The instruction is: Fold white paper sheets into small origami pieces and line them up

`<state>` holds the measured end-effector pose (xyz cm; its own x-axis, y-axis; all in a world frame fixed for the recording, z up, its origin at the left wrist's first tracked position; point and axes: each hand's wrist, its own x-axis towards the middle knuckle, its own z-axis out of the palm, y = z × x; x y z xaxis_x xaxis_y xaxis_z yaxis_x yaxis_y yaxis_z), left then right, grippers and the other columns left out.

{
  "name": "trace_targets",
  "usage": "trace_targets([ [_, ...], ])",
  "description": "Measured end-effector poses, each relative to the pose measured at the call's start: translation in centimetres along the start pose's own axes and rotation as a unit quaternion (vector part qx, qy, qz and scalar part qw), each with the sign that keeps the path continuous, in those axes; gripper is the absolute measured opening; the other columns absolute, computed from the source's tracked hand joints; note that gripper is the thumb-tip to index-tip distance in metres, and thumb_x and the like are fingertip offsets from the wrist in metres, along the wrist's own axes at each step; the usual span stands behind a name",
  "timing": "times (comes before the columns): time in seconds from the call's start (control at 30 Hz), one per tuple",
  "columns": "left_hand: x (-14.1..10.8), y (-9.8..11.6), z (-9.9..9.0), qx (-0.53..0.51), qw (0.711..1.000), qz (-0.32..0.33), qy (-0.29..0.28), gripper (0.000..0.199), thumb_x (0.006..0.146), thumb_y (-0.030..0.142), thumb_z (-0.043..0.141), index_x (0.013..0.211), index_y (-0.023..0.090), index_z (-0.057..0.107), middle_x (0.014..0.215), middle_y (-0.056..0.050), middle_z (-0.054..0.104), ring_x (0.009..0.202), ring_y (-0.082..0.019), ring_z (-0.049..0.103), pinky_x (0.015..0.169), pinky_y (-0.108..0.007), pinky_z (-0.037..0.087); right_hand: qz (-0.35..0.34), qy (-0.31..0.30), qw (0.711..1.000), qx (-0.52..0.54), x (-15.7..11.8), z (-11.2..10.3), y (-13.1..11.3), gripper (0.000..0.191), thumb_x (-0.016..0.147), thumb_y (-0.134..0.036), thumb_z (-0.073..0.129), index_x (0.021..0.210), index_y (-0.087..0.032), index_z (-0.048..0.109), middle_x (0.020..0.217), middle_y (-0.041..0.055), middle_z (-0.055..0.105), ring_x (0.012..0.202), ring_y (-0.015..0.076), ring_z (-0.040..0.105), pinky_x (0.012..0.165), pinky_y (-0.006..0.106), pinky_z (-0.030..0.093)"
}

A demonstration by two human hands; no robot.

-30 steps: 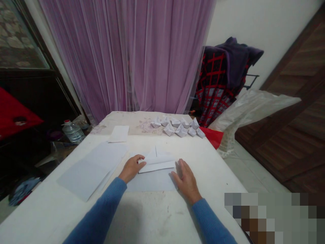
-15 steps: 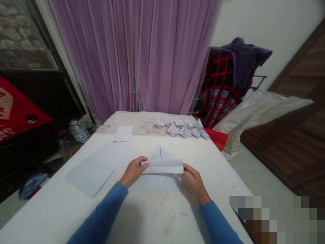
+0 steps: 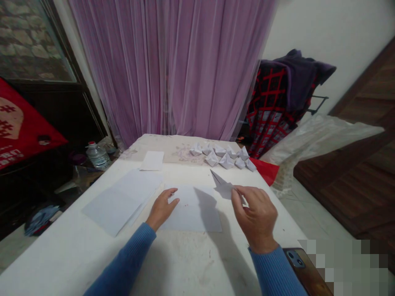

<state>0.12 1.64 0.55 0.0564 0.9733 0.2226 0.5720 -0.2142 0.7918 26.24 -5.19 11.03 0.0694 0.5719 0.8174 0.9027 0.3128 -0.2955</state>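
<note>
Pinched between thumb and fingers of my right hand [image 3: 256, 213] is a folded paper [image 3: 222, 187], raised above the table with its pointed tip toward the upper left. My left hand [image 3: 162, 207] has thumb and fingers apart and holds nothing, at the left edge of a flat white sheet [image 3: 191, 213]. Shadows of the right hand and folded paper fall across that sheet. Larger sheets [image 3: 120, 201] lie to the left of my left hand. Several small folded paper boats [image 3: 226, 160] stand in two rows at the table's far right.
A small white paper [image 3: 153, 160] lies at the far left of the table [image 3: 197, 263]. A phone [image 3: 304, 267] rests by the right edge. Beyond are a water bottle [image 3: 98, 156], a purple curtain [image 3: 212, 74] and a plastic sheet [image 3: 314, 135].
My right hand has lifted the folded paper off to the right and turned it on edge. My left hand has let go of it and stays near its place. More of the phone shows.
</note>
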Motion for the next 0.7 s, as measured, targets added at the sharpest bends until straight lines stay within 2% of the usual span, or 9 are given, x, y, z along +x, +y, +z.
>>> trace_targets([
  [0.07, -0.2, -0.5, 0.1, -0.002, 1.0, -0.011, 0.009, 0.038, 0.081, 0.03, 0.056, 0.117, 0.019, 0.061, 0.118, -0.008, 0.066, 0.101, -0.02, 0.064, 0.087, -0.035, 0.053, -0.032, -0.067, 0.996, -0.042, -0.4, 1.0, -2.4, 0.018, 0.09, -0.028, 0.054, 0.087, -0.019, 0.07, 0.08, 0.0069, 0.068, 0.077, 0.0197, 0.057, 0.074, 0.032, 0.042],
  [0.13, -0.4, -0.8, 0.2, 0.0, 1.0, -0.024, 0.014, 0.039, 0.082, 0.03, 0.054, 0.118, 0.018, 0.06, 0.118, -0.008, 0.066, 0.101, -0.02, 0.064, 0.085, -0.035, 0.054, -0.06, -0.175, 0.982, -0.043, -1.9, 3.3, -4.7, 0.017, 0.09, -0.029, 0.055, 0.091, -0.021, 0.07, 0.081, 0.0075, 0.068, 0.078, 0.0205, 0.057, 0.073, 0.031, 0.042],
  [0.23, -1.0, -1.1, -0.1, 0.02, 0.999, -0.021, 0.016, 0.04, 0.083, 0.029, 0.053, 0.12, 0.018, 0.059, 0.118, -0.009, 0.065, 0.103, -0.02, 0.064, 0.087, -0.036, 0.054, -0.077, -0.3, 0.951, -0.006, -4.8, 6.6, -6.3, 0.03, 0.086, -0.03, 0.06, 0.114, -0.021, 0.065, 0.096, 0.0072, 0.07, 0.088, 0.0223, 0.06, 0.077, 0.032, 0.045],
  [0.33, -2.3, -1.0, -0.7, 0.064, 0.997, 0.041, -0.012, 0.038, 0.085, 0.032, 0.053, 0.121, 0.021, 0.059, 0.122, -0.007, 0.064, 0.112, -0.021, 0.06, 0.098, -0.038, 0.048, -0.033, -0.324, 0.945, 0.027, -6.4, 7.6, -4.4, 0.033, 0.082, -0.025, 0.064, 0.115, -0.022, 0.065, 0.107, 0.006, 0.069, 0.099, 0.0225, 0.06, 0.087, 0.033, 0.046],
  [0.4, -3.3, -0.6, -0.7, 0.108, 0.986, 0.106, -0.069, 0.042, 0.084, 0.037, 0.058, 0.124, 0.024, 0.058, 0.132, -0.007, 0.06, 0.122, -0.023, 0.054, 0.106, -0.041, 0.041, 0.009, -0.317, 0.948, 0.024, -6.8, 7.0, -1.6, 0.028, 0.083, -0.019, 0.058, 0.109, -0.022, 0.068, 0.106, 0.0052, 0.07, 0.101, 0.0211, 0.061, 0.09, 0.032, 0.046],
  [0.47, -4.0, -0.2, -0.4, 0.156, 0.963, 0.164, -0.143, 0.054, 0.08, 0.043, 0.065, 0.131, 0.028, 0.053, 0.143, -0.007, 0.051, 0.132, -0.026, 0.046, 0.112, -0.046, 0.034, 0.05, -0.315, 0.948, -0.003, -7.1, 5.9, 1.2, 0.026, 0.086, -0.019, 0.051, 0.102, -0.023, 0.07, 0.104, 0.0049, 0.071, 0.098, 0.0211, 0.063, 0.088, 0.032, 0.048],
  [0.53, -4.2, 0.3, 0.1, 0.203, 0.94, 0.19, -0.196, 0.061, 0.079, 0.044, 0.068, 0.135, 0.029, 0.049, 0.148, -0.008, 0.044, 0.137, -0.028, 0.039, 0.114, -0.051, 0.028, 0.077, -0.325, 0.942, -0.026, -7.5, 5.1, 3.4, 0.026, 0.087, -0.023, 0.049, 0.101, -0.022, 0.071, 0.105, 0.006, 0.072, 0.098, 0.0226, 0.064, 0.087, 0.033, 0.049],
  [0.6, -3.9, 0.7, 0.5, 0.244, 0.926, 0.19, -0.215, 0.06, 0.082, 0.043, 0.067, 0.136, 0.026, 0.048, 0.149, -0.01, 0.043, 0.137, -0.029, 0.038, 0.113, -0.053, 0.026, 0.087, -0.33, 0.939, -0.033, -8.0, 4.6, 4.6, 0.028, 0.087, -0.026, 0.048, 0.103, -0.02, 0.071, 0.106, 0.0067, 0.072, 0.099, 0.024, 0.064, 0.088, 0.034, 0.049],
  [0.7, -2.8, 1.1, 0.5, 0.286, 0.913, 0.201, -0.211, 0.052, 0.086, 0.041, 0.063, 0.133, 0.023, 0.05, 0.145, -0.012, 0.048, 0.133, -0.028, 0.044, 0.11, -0.05, 0.032, 0.086, -0.324, 0.942, -0.015, -8.7, 4.6, 4.8, 0.031, 0.086, -0.029, 0.049, 0.107, -0.021, 0.07, 0.106, 0.0068, 0.072, 0.099, 0.0246, 0.064, 0.088, 0.036, 0.049],
])
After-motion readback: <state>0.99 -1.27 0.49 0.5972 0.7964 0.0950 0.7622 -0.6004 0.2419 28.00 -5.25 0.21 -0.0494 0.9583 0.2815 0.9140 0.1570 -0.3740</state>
